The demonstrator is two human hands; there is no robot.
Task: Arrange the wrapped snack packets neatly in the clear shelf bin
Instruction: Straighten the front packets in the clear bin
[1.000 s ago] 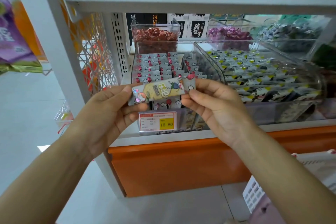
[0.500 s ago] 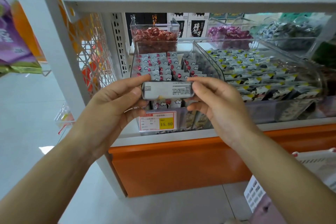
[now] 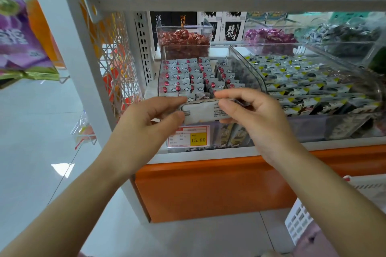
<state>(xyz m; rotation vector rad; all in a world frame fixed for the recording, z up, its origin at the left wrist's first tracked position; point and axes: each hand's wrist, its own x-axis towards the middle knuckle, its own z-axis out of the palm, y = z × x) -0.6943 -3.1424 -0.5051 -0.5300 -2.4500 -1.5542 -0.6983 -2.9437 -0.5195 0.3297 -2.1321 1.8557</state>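
Observation:
A wrapped snack packet (image 3: 201, 111) with its white printed back toward me is held level at the front edge of the clear shelf bin (image 3: 240, 62). My left hand (image 3: 146, 129) pinches its left end between thumb and fingers. My right hand (image 3: 257, 119) pinches its right end. Inside the bin stand rows of grey packets (image 3: 183, 77) with red dots and cloud prints, packed on edge. The front of the bin behind my hands is hidden.
A yellow price tag (image 3: 189, 136) reading 15.80 hangs on the bin front. A second clear bin (image 3: 371, 89) of yellow-black packets sits to the right. Red candies (image 3: 183, 39) and purple candies (image 3: 269, 36) fill tubs behind. A white basket (image 3: 300, 221) stands at lower right.
The packet was flipped from its colourful front to its white back, then both hands carried it forward and slightly up toward the bin's front edge.

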